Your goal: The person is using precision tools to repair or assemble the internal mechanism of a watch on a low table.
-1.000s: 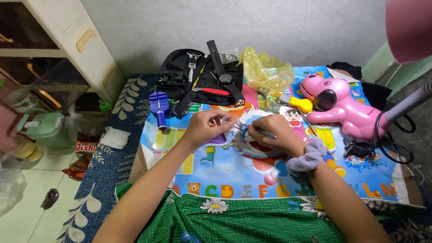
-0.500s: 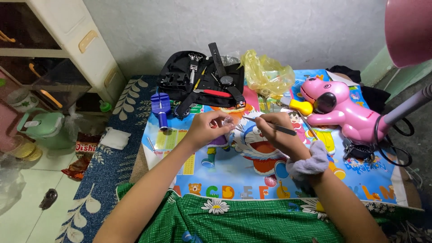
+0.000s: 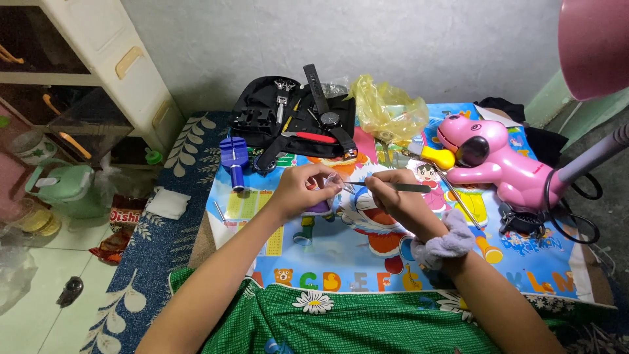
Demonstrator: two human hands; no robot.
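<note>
left hand (image 3: 298,190) fingers pinching a tiny clear piece (image 3: 333,180) just above the cartoon mat (image 3: 341,262) on the counter, right hand (image 3: 393,196) gripping metal tweezers (image 3: 386,187), tips touching it

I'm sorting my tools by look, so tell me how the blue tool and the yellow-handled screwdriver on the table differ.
The blue tool is short and blocky with a square top; the yellow-handled screwdriver has a rounded grip and a long thin metal shaft. The blue tool lies at the mat's left edge, near the black tool case; the screwdriver lies to the right, against the pink dog-shaped lamp base. Both lie untouched, away from the hands.
</note>
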